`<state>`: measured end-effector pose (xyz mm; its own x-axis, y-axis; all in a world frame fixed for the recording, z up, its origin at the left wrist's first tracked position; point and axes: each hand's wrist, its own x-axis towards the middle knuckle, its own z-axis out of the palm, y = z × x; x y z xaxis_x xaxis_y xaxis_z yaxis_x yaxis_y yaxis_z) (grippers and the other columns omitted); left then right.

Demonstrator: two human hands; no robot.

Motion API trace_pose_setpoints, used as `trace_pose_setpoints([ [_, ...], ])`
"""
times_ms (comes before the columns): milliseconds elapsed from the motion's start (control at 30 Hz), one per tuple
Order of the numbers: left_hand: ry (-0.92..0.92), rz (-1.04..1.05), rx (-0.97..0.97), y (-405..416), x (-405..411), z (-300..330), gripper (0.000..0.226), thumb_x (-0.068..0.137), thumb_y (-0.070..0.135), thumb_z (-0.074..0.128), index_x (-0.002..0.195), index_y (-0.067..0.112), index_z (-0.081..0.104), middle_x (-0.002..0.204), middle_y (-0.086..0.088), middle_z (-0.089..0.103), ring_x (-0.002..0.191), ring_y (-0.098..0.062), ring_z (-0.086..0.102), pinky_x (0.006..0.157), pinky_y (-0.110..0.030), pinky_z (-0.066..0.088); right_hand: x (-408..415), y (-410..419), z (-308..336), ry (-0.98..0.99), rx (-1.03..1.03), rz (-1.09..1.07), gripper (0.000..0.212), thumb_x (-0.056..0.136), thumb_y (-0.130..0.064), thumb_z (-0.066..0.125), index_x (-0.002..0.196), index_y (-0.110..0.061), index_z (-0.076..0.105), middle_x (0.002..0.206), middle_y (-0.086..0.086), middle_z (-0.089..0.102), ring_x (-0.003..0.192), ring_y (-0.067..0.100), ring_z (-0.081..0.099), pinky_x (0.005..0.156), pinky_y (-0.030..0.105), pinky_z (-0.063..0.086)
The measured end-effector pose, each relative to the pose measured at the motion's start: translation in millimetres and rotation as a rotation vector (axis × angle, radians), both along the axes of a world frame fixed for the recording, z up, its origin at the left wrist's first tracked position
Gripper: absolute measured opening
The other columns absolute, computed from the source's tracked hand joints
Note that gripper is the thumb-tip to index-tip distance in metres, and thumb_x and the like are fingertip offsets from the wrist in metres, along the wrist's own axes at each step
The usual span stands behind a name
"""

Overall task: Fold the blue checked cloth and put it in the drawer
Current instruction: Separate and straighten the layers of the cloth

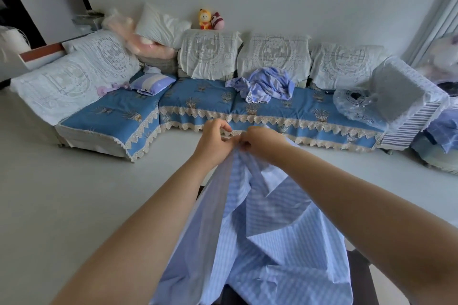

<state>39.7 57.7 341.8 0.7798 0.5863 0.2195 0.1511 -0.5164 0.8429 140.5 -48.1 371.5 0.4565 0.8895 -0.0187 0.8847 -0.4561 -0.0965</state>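
Note:
The blue checked cloth (262, 238) hangs down in front of me from both hands, in loose folds with a white inner side showing. My left hand (214, 142) and my right hand (260, 142) are stretched out side by side at the middle of the view. Their fingers pinch the cloth's gathered top edge, and the two hands touch each other. The cloth's lower part falls out of view at the bottom edge. No drawer is in view.
A long corner sofa (198, 104) with blue seat covers and white lace backs runs along the wall ahead. A crumpled blue cloth (265, 84), a striped pillow (151, 83) and a covered fan (357, 104) lie on it. Pale floor (74, 193) lies between us.

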Motion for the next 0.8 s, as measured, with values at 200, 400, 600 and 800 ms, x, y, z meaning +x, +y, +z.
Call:
trace_pose_setpoints([
  [200,0.511,-0.016,0.125,-3,-51,-68,0.03,0.084,0.041,0.06,0.107,0.023,0.054,0.109,0.006,0.062,0.092,-0.016,0.059,0.082,-0.033,0.049,38,-2,-3,0.13,0.237,-0.387,0.016,0.08,0.001,0.042,0.067,-0.002,0.051,0.068,0.01,0.051,0.065,0.027,0.05,0.056,0.027,0.036],
  [400,0.501,-0.143,-0.121,5,-81,-91,0.036,0.083,0.054,0.061,0.103,0.025,0.056,0.102,0.01,0.063,0.096,-0.01,0.06,0.086,-0.029,0.049,64,-14,1,0.3,0.434,-0.652,0.028,0.087,-0.003,0.041,0.059,-0.006,0.044,0.058,0.007,0.046,0.054,0.024,0.045,0.053,0.027,0.036],
  [600,0.788,-0.463,-0.086,3,-100,-96,0.031,0.075,0.041,0.077,0.091,0.017,0.065,0.086,0.008,0.062,0.079,-0.009,0.056,0.076,-0.023,0.044,80,-41,-7,0.407,0.588,-0.853,0.031,0.091,-0.009,0.042,0.059,-0.008,0.043,0.06,0.009,0.047,0.054,0.025,0.046,0.06,0.03,0.039],
  [800,0.918,-0.672,-0.168,-28,-97,-100,0.016,0.074,0.033,0.079,0.086,0.03,0.07,0.093,0.009,0.069,0.091,-0.006,0.063,0.089,-0.024,0.049,86,-61,-20,0.421,0.663,-0.919,0.033,0.091,-0.007,0.041,0.058,-0.01,0.048,0.058,0.006,0.046,0.072,0.028,0.052,0.066,0.03,0.039],
])
